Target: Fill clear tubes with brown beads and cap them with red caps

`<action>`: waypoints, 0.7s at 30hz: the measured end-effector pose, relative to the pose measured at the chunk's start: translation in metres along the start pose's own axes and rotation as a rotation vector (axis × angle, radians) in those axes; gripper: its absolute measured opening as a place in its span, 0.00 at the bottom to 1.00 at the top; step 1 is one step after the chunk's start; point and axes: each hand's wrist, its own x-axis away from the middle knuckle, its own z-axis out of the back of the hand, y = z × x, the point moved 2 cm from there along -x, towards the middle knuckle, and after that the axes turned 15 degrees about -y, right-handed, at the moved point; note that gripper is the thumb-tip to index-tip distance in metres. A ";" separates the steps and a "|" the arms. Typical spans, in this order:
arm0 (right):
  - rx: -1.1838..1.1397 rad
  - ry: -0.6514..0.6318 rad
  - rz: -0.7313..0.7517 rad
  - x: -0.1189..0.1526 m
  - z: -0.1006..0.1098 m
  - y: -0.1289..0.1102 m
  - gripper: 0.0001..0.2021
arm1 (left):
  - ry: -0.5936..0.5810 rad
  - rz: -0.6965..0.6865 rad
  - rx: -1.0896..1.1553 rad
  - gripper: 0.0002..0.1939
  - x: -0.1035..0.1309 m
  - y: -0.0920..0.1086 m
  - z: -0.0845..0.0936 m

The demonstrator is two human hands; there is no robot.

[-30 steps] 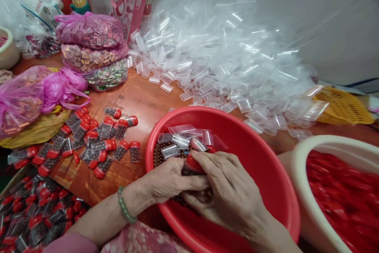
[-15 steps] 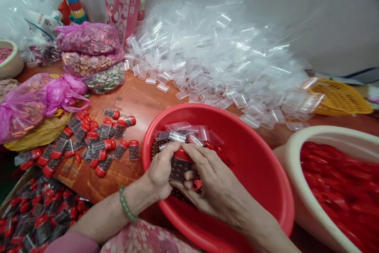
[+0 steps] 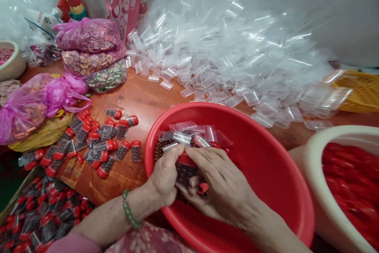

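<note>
Both hands close around a clear plastic container [image 3: 184, 175] with a red cap, packed with dark brown balls. My left hand [image 3: 166, 174] grips its left side, thumb at the cap. My right hand [image 3: 223, 180] wraps the other side, fingertips against the cap, and a small red cap [image 3: 203, 188] sits by its curled fingers. They are above a red basin [image 3: 260, 174]. In the basin lie clear plastic sleeves [image 3: 185, 126] and brown balls [image 3: 160, 150], partly hidden by the hands.
Several filled red-capped containers [image 3: 100, 146] lie on the wooden table [image 3: 136, 95]; more fill a box [image 3: 38, 213] lower left. A heap of clear sleeves [image 3: 225, 59] spreads along the wall. Right stands a cream tub [image 3: 314, 162] of red pieces. Pink bags [image 3: 89, 36] are stacked left.
The hands keep their hold on the container with little visible difference. The view has shifted slightly, so the basin and cream tub appear further right.
</note>
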 end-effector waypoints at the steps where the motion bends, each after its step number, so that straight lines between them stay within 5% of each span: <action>1: -0.022 0.005 -0.025 0.000 0.000 0.001 0.32 | -0.055 0.007 0.001 0.29 0.001 0.001 0.000; 4: -0.109 0.007 -0.136 0.004 0.000 0.003 0.31 | -0.193 0.009 -0.080 0.32 0.007 0.005 0.001; 11: -0.488 -0.087 -0.227 0.009 0.014 0.009 0.24 | -0.300 -0.076 -0.394 0.19 0.020 0.011 0.005; 15: -0.717 -0.047 -0.295 0.008 0.020 0.019 0.06 | -0.324 -0.035 -0.517 0.11 0.018 0.012 0.001; 21: -0.939 0.135 -0.515 0.007 0.015 0.016 0.03 | -0.282 -0.065 -0.591 0.04 0.015 0.014 -0.004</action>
